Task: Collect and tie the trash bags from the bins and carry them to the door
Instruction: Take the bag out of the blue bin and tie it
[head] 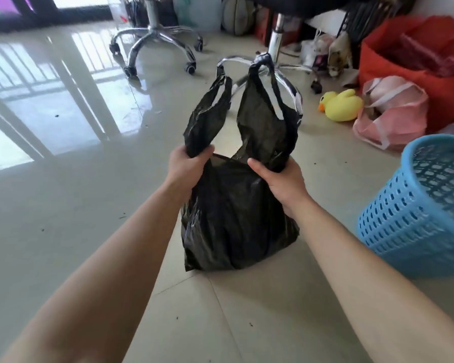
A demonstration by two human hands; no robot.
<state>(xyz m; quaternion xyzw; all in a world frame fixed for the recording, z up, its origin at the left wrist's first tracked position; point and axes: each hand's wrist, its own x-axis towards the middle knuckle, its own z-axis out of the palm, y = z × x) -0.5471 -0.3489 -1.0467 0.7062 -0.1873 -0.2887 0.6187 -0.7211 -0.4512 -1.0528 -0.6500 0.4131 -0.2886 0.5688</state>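
A black plastic trash bag [233,216] stands on the tiled floor in the middle of the view, its mouth open between two handle loops that stick up. My left hand [186,169] grips the base of the left handle loop. My right hand [281,179] grips the base of the right handle loop. A blue perforated plastic bin [417,213] lies tilted at the right edge, apart from the bag, with no bag visible in it.
Two office chair bases on chrome legs [152,40] stand behind the bag. At the right lie a yellow toy duck [341,104], a pink bag [393,119] and a red bag [417,64]. Glossy tiled floor [63,179] stretches to the left.
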